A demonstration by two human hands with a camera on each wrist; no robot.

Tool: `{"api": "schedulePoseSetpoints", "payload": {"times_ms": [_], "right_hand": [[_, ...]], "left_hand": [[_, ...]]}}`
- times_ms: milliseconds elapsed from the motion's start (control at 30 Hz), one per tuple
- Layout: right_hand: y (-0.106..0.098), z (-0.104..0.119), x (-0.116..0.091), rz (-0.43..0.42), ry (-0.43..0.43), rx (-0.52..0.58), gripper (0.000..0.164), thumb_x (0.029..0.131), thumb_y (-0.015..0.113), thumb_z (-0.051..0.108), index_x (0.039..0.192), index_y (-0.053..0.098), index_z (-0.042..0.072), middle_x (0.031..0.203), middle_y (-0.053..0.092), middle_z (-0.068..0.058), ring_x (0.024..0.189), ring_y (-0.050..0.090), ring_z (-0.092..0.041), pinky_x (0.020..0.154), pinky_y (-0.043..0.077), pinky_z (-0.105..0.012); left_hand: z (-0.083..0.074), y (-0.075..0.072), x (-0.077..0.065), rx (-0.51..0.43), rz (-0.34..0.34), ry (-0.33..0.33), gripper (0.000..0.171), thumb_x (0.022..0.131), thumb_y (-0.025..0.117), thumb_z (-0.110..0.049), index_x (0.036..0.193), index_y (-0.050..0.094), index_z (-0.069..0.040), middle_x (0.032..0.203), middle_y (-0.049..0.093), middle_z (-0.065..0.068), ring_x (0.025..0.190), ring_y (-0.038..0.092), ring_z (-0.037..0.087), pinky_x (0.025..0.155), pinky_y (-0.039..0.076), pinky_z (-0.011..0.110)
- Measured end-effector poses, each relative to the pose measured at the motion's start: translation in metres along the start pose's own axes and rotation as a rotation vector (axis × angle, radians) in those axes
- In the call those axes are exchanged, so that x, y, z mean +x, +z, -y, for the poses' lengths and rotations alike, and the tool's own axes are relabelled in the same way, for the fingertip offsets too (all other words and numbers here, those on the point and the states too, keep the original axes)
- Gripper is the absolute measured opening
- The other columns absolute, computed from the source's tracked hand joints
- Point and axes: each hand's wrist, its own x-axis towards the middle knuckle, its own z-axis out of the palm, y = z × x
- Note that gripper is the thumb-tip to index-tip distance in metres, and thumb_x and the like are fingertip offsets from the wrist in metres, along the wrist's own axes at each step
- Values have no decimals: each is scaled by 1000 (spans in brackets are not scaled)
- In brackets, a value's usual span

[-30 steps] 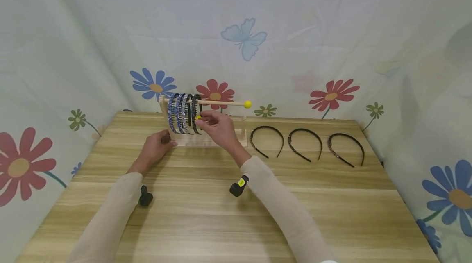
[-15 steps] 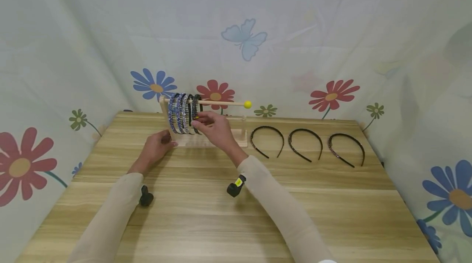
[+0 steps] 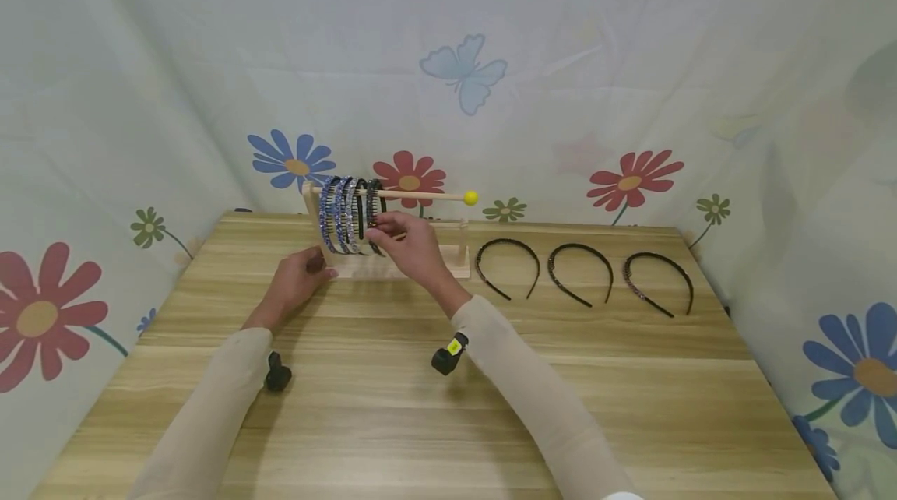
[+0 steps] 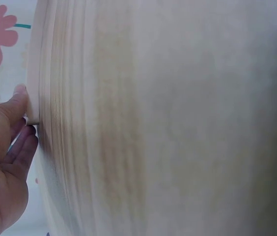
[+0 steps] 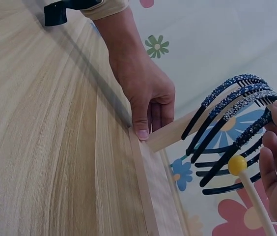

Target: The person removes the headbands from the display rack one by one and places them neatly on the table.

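Booth-like space, flower-printed cloth walls [image 3: 546, 118], wooden table [image 3: 364, 422]

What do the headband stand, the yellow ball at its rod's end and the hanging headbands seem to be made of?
Headband stand: probably bare wood; its surface is pale and matte.
Yellow ball: smooth, slightly glossy; painted wood or plastic, unclear.
Hanging headbands: likely dark plastic, given the thin teeth, with mostly sparkling, grainy trim, perhaps rhinestones or beads.

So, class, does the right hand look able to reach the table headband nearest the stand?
Probably yes: the table headband has nothing over it, though the right hand would likely first have to release the held headband.
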Motion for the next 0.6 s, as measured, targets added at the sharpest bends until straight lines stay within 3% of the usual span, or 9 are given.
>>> {"api": "schedulePoseSetpoints", "payload": {"times_ms": [267, 600], "right_hand": [[-8, -2, -1, -12, -32, -36, 33, 98, 71, 26, 125, 72, 7, 106, 77, -6, 94, 71, -13, 82, 58, -22], [-22, 3, -1, -50, -42, -46, 32, 98, 71, 26, 123, 72, 7, 105, 77, -7, 92, 72, -15, 81, 59, -22]], "left_hand": [[0, 0, 1, 16, 32, -31, 46, 97, 72, -18, 135, 60, 5, 129, 65, 28, 123, 61, 46, 106, 46, 60], [1, 0, 1, 25, 45, -46, 45, 98, 71, -19, 133, 60, 6, 129, 65, 29, 123, 60, 47, 107, 45, 61]]}}
